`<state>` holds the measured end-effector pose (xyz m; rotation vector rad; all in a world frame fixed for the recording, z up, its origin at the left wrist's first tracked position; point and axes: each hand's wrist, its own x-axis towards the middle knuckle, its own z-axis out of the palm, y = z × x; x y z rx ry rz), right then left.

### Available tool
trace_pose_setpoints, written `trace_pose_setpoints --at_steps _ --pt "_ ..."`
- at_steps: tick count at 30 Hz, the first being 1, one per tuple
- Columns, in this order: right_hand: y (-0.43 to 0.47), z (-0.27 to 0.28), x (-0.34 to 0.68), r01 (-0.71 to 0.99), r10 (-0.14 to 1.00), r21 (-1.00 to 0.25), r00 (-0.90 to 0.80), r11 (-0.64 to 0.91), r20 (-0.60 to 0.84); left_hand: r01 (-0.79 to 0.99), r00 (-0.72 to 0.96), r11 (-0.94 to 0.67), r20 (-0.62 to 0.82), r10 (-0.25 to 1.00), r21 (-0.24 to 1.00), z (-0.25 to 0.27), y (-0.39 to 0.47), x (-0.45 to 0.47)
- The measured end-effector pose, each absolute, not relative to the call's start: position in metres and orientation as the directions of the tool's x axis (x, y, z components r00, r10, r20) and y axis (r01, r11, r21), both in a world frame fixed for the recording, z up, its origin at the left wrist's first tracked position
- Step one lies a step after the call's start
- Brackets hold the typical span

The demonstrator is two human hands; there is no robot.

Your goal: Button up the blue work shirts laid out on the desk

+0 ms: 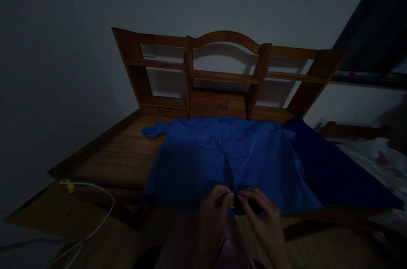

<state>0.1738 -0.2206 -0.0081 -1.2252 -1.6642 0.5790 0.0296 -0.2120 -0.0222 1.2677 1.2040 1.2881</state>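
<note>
A blue button-up shirt [197, 154] lies spread over the wooden desk, its front opening running down the middle toward me. The upper part of the placket looks closed, while the lower edges part in a narrow gap. My left hand [219, 201] pinches the left edge of the opening near the hem. Just beside it, my right hand [259, 207] pinches the right edge, thumb and fingers together. The fingertips of both hands nearly meet. Whether a button is between them is too dark to make out.
Behind the shirt stands a wooden shelf unit [222, 76] against the wall. Dark blue cloth [337, 167] covers the desk's right side. Bare desk top [124, 154] shows at left, with a white cable [110, 209] hanging by a yellowish board [54, 214].
</note>
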Motion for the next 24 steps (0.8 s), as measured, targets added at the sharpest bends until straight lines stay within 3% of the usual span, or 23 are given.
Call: trace_pose_setpoints --at_steps 7,15,24 --pt "-0.223 -0.002 0.167 0.448 0.904 -0.796 -0.069 0.407 0.423 0.202 -0.013 -0.134 0.140 0.990 0.970 -0.017 -0.213 0.028" --pt "-0.219 -0.006 0.169 0.211 0.980 -0.957 -0.042 0.201 0.197 0.213 0.054 -0.186 0.179 0.982 0.959 -0.011 -0.213 0.026" --pt "-0.217 -0.009 0.166 0.312 0.978 -0.929 -0.013 0.200 0.206 0.206 -0.003 -0.166 0.171 0.985 0.964 -0.010 -0.218 0.028"
